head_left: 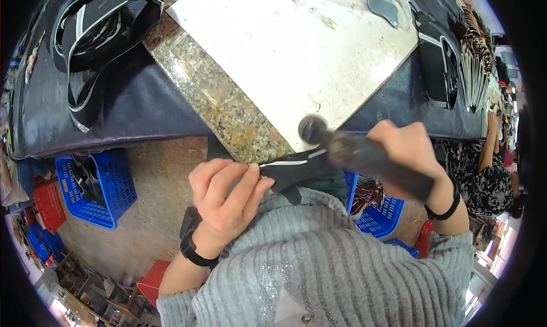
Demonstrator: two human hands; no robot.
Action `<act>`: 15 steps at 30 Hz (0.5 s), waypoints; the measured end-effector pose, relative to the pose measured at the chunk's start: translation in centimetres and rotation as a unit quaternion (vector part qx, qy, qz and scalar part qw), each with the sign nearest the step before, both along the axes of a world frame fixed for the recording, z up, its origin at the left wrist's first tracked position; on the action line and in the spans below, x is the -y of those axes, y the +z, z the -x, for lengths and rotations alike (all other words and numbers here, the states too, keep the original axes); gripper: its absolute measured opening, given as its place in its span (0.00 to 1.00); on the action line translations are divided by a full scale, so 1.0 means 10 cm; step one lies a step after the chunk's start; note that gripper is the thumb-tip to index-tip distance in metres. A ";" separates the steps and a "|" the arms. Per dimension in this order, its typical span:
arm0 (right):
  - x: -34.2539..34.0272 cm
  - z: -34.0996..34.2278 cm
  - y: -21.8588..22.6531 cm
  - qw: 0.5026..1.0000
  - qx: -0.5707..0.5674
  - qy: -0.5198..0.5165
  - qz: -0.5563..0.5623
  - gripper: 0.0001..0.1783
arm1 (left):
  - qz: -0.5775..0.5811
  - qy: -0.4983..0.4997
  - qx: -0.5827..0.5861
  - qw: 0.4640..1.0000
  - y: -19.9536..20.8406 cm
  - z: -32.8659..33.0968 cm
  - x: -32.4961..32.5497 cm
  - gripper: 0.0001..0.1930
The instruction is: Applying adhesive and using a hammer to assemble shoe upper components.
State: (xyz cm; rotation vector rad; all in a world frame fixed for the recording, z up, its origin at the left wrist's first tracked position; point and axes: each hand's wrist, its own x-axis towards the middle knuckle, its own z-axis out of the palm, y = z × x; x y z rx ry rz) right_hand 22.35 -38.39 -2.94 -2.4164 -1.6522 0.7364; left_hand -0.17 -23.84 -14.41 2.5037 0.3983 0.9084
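My left hand (pixel 225 195) has its fingers closed on the end of a black material piece (pixel 293 172) with a white strip along its edge. The piece lies along the near corner of a speckled stone slab (pixel 222 107), and part of it hangs toward my lap. In my right hand (pixel 411 151) is a dark hammer (pixel 370 159), smeared by motion. Its round head is above the right part of the piece; whether it touches cannot be made out. A white sheet (pixel 273 59) covers much of the slab.
Coiled black strips (pixel 94 36) with white edges lie at the left on the dark padded table (pixel 148 99). More folded black pieces (pixel 436 65) are at the right, beside a grey-blue curved template (pixel 383 7). Blue baskets (pixel 117 190) stand below; another person (pixel 484 176) is at far right.
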 end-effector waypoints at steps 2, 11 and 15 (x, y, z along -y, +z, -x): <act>0.01 0.04 0.09 0.989 -0.083 -0.059 -0.104 0.09 | -0.023 0.022 -0.006 0.999 0.05 -0.07 0.05 0.15; -0.09 0.20 -0.15 0.991 -0.013 0.125 -0.041 0.19 | 0.250 0.081 0.041 0.964 -0.09 0.09 0.01 0.38; -0.07 0.19 -0.14 0.992 -0.004 0.121 -0.024 0.18 | 0.426 0.055 0.080 0.899 -0.18 0.07 -0.02 0.32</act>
